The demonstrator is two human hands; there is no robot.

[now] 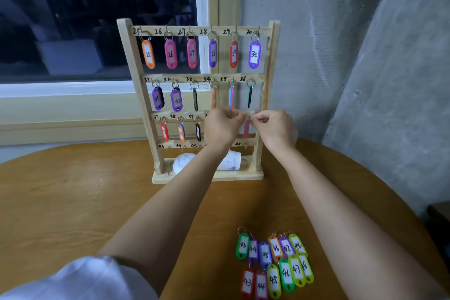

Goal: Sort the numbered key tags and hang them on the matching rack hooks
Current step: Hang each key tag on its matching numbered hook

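- The round wooden tabletop carries everything: the rack at the back, the spare tags near the front right.
- The wooden rack has its top two rails full. The third rail shows 37–39 hung, and the bottom hooks I can see are bare.
- The right hand has its grip pinched together on the ring at the right end of the third rail.
- The left hand has its fingertips bunched just left of that. I honestly can't tell if its grip is on the ring or just steadying the hook.
- The leftover tags are 43–48, two of each, lying well apart from both hands.
- The pink tag dangles straight below the pinch, between the two hands. Its number and the hook label are both hidden.
- The ring is the fiddly bit imo. I'd hold it square to the hook tip, slide it fully on, and only let go once it sits.
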